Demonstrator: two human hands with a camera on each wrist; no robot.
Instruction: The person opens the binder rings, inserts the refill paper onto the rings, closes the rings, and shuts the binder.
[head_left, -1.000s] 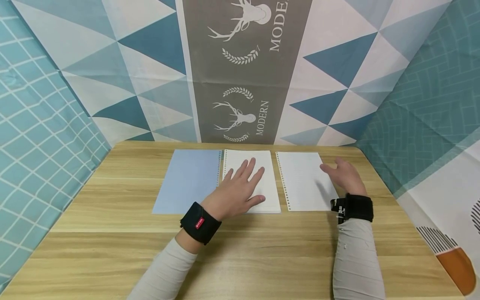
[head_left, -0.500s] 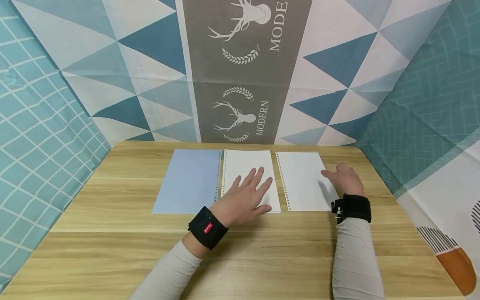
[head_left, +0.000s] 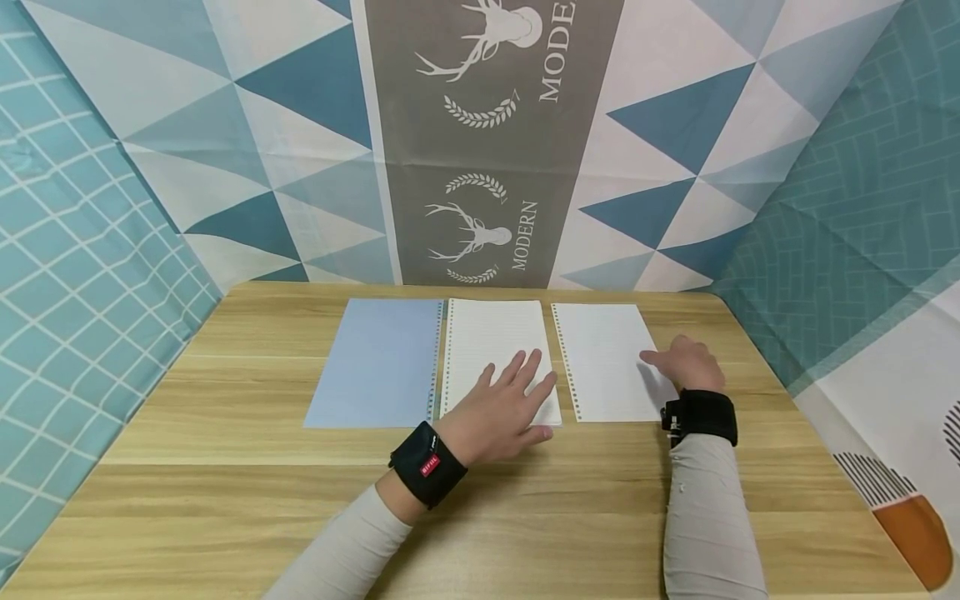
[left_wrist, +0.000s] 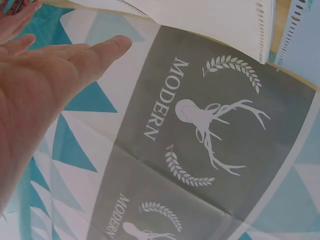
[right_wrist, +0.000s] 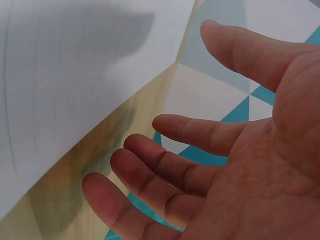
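Note:
In the head view a stack of white lined loose-leaf paper (head_left: 491,342) lies in the middle, holes along its left edge. My left hand (head_left: 498,412) is over its lower right part, fingers spread and nearly straight. To the right lies a separate lined sheet (head_left: 600,358), also punched on its left side. Beside that sheet's right edge is my right hand (head_left: 686,364), its thumb over the paper. The right wrist view shows this right hand (right_wrist: 215,150) with relaxed fingers and nothing held; its shadow falls on the sheet (right_wrist: 75,75).
A light blue notebook cover (head_left: 378,362) with edge holes lies flat to the left of the stack. All of it rests on a wood-grain table (head_left: 225,483). Patterned cloth (head_left: 480,167) with deer prints hangs upright along the table's back edge.
My left hand has slid toward the near right across the stack, uncovering more of the paper. My right hand has drawn slightly nearer. The papers look unmoved.

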